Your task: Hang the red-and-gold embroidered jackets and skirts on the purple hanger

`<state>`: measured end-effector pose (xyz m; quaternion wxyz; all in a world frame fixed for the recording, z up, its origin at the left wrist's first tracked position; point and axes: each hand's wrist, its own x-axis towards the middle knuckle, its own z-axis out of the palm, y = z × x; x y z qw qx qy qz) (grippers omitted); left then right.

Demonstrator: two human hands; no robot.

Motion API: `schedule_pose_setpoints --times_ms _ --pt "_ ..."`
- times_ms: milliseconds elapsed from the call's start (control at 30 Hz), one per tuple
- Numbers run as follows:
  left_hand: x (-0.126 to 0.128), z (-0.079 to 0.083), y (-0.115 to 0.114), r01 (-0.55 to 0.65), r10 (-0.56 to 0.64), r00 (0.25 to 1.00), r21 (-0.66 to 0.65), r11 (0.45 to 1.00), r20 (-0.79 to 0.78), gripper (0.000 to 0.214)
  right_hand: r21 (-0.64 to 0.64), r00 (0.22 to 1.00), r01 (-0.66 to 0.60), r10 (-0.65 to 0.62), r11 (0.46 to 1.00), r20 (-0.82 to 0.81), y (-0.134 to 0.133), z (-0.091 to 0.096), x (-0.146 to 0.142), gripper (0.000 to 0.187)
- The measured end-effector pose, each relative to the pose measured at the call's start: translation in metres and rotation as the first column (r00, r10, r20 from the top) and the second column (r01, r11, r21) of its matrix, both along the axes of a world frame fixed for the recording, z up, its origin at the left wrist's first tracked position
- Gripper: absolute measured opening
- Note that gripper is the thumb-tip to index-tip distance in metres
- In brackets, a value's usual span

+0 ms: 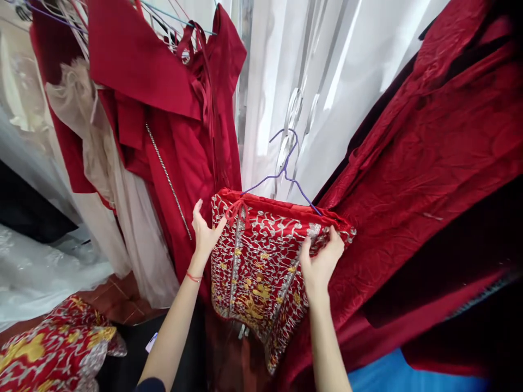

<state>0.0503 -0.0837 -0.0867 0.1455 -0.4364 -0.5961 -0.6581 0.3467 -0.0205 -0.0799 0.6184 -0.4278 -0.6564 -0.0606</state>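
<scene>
A red skirt-like garment (261, 261) with silver and gold embroidery hangs in front of me from a purple wire hanger (285, 170). Red ties (239, 211) are knotted near its upper left corner. My left hand (205, 231) is at the garment's left edge, thumb across the front near the ties and index finger raised apart; its other fingers are hidden. On the upper right, my right hand (322, 261) grips the cloth just below the red waistband, thumb and fingers bent into it.
Red dresses (171, 120) and pale tulle gowns (134, 218) hang on the left. White curtains (269, 71) are behind the hanger. A large red patterned garment (429, 163) fills the right side. Another embroidered red piece (61, 348) lies at lower left, beside black material (131, 343).
</scene>
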Motion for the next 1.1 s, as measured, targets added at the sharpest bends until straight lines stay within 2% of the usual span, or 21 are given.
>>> schedule_pose_setpoints --times_ms 67,100,133,200,233,300,333,400,467,600,667,800,933,1100 --pt "-0.007 0.022 0.007 0.163 -0.164 0.986 -0.075 0.984 -0.019 0.07 0.082 0.996 -0.001 0.008 0.997 -0.087 -0.015 -0.004 -0.021 0.049" --pt "-0.009 0.032 0.01 0.233 -0.237 0.971 -0.129 0.964 -0.011 0.06 0.137 0.996 -0.029 0.04 0.99 -0.08 -0.021 -0.007 -0.033 0.04" --pt "-0.011 0.041 0.013 0.28 -0.285 0.959 -0.181 0.943 -0.001 0.051 0.181 0.994 -0.082 0.093 0.98 -0.051 -0.026 -0.01 -0.046 0.031" --pt "-0.009 0.054 0.018 0.324 -0.336 0.942 -0.242 0.914 -0.007 0.037 0.208 0.963 -0.268 0.266 0.941 0.041 -0.029 -0.013 -0.071 0.016" --pt "-0.007 0.059 0.019 0.352 -0.369 0.929 -0.252 0.901 -0.02 0.033 0.171 0.929 -0.371 0.365 0.913 0.067 -0.028 -0.012 -0.083 0.014" --pt "0.0 0.063 0.019 0.454 -0.471 0.882 -0.245 0.857 -0.015 0.03 0.016 0.854 -0.519 0.518 0.855 0.047 -0.023 -0.005 -0.105 0.018" --pt "0.003 0.063 0.019 0.512 -0.523 0.852 -0.234 0.827 0.017 0.029 -0.077 0.834 -0.549 0.552 0.832 0.015 -0.02 0.001 -0.114 0.022" --pt "0.009 0.061 0.017 0.576 -0.571 0.816 -0.215 0.789 0.089 0.027 -0.232 0.846 -0.525 0.532 0.819 -0.038 -0.012 0.012 -0.128 0.034" --pt "0.013 0.058 0.011 0.559 -0.55 0.828 -0.225 0.798 0.105 0.028 -0.31 0.871 -0.472 0.491 0.825 -0.022 -0.005 0.019 -0.135 0.037" --pt "0.02 0.054 -0.007 0.447 -0.464 0.885 -0.318 0.836 0.026 0.033 -0.333 0.855 -0.462 0.513 0.822 0.077 0.001 0.02 -0.134 0.026" --pt "0.027 0.052 -0.017 0.424 -0.448 0.894 -0.358 0.832 0.016 0.034 -0.309 0.846 -0.478 0.526 0.822 0.09 0.0 0.018 -0.132 0.023" --pt "0.047 0.052 -0.035 0.451 -0.487 0.873 -0.396 0.799 0.012 0.033 -0.27 0.817 -0.515 0.561 0.814 0.133 -0.004 0.022 -0.129 0.027" --pt "0.053 0.056 -0.049 0.434 -0.459 0.888 -0.384 0.815 0.03 0.03 -0.273 0.799 -0.525 0.577 0.806 0.168 -0.007 0.035 -0.124 0.025" --pt "0.036 0.059 -0.052 0.367 -0.352 0.93 -0.281 0.887 0.103 0.028 -0.294 0.849 -0.435 0.497 0.851 0.179 -0.01 0.044 -0.116 0.014"
